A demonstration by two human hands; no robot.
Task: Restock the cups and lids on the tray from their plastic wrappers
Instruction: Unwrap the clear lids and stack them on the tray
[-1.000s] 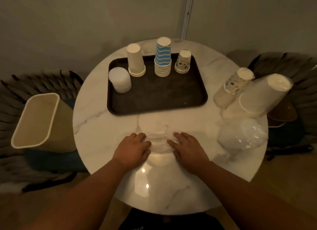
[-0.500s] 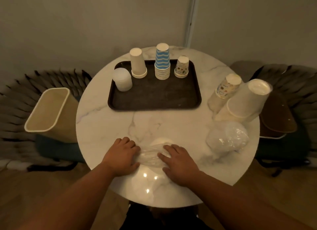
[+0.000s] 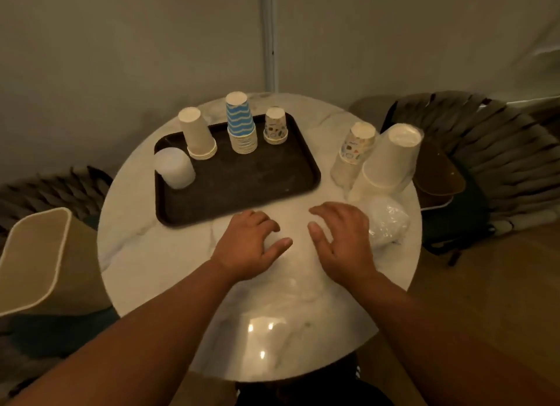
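A dark tray (image 3: 242, 190) sits at the back of the round marble table (image 3: 157, 254). On it stand a white cup stack (image 3: 197, 136), a blue-striped cup stack (image 3: 241, 124), a small patterned cup stack (image 3: 275, 125) and a stack of white lids (image 3: 175, 168). Right of the tray lie wrapped patterned cups (image 3: 353, 154), wrapped white cups (image 3: 388, 160) and a wrapped bundle of lids (image 3: 388, 221). My left hand (image 3: 248, 245) and right hand (image 3: 339, 239) are spread, fingers loosely bent, just in front of the tray. A faint clear wrapper (image 3: 291, 287) lies flat below them.
A beige waste bin (image 3: 33, 254) stands to the left of the table. Woven-back chairs flank the table, one at the left (image 3: 45, 190) and one at the right (image 3: 500, 151); the right one holds a brown object (image 3: 436, 175). A wall stands close behind.
Both hands have moved forward from the near part of the table toward the tray and spread apart. The clear wrapper they pressed now lies flat behind them.
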